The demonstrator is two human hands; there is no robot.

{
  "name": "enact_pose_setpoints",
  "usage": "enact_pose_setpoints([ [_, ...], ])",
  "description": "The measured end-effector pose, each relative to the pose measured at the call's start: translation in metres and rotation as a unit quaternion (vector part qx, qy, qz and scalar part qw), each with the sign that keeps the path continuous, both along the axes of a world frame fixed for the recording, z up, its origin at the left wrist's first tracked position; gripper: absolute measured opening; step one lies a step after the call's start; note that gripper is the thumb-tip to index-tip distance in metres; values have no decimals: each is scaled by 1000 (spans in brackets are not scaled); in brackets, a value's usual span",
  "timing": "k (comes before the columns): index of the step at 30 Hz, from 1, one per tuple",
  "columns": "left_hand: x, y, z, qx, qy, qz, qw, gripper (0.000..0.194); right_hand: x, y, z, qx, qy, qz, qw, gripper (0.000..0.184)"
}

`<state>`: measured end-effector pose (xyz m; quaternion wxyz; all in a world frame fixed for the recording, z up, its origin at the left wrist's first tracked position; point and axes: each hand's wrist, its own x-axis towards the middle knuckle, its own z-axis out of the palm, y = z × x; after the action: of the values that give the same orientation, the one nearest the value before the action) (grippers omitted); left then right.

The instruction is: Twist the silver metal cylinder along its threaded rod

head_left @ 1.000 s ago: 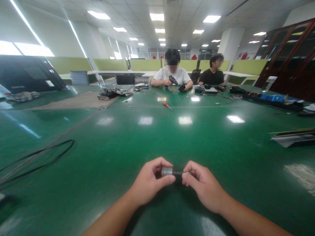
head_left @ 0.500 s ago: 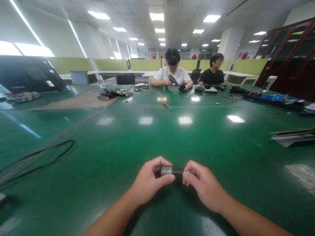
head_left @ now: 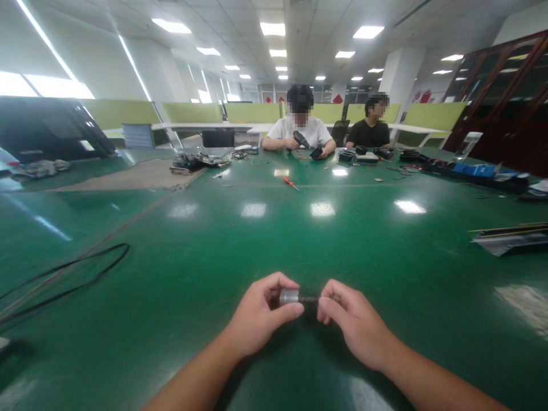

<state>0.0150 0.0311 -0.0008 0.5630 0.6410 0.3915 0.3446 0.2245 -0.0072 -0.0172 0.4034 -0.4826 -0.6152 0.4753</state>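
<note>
Just above the green table, my left hand [head_left: 263, 314] curls its thumb and fingers around a short silver metal cylinder [head_left: 289, 296]. From the cylinder's right end juts a thin dark shaft [head_left: 307, 299], lying about level. My right hand [head_left: 349, 319] pinches the far end of this shaft between thumb and fingertips. The shaft's tip is hidden by those fingers, and I cannot make out what kind of part this is.
Beyond my hands, an orange screwdriver [head_left: 290, 183] lies on the green table [head_left: 274, 245]. Across from me a person in white [head_left: 278, 130] holds a power drill [head_left: 301, 139]. A black cable [head_left: 107, 268] loops at left; a metal channel [head_left: 511, 240] lies at right.
Both hands keep nearly the same grip and place. My right fingers shift very slightly at the shaft's end.
</note>
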Motion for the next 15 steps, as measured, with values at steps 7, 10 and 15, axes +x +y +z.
enact_pose_setpoints([
  [7,0,0,-1,-4,-18,-1,1000,29,0,0,2,8,1,1,1000,30],
  [10,1,0,-1,-2,-17,1,1000,27,0,0,2,10,7,1,1000,32],
  [15,0,1,-2,-3,-20,0,1000,27,0,0,2,13,6,0,1000,32],
])
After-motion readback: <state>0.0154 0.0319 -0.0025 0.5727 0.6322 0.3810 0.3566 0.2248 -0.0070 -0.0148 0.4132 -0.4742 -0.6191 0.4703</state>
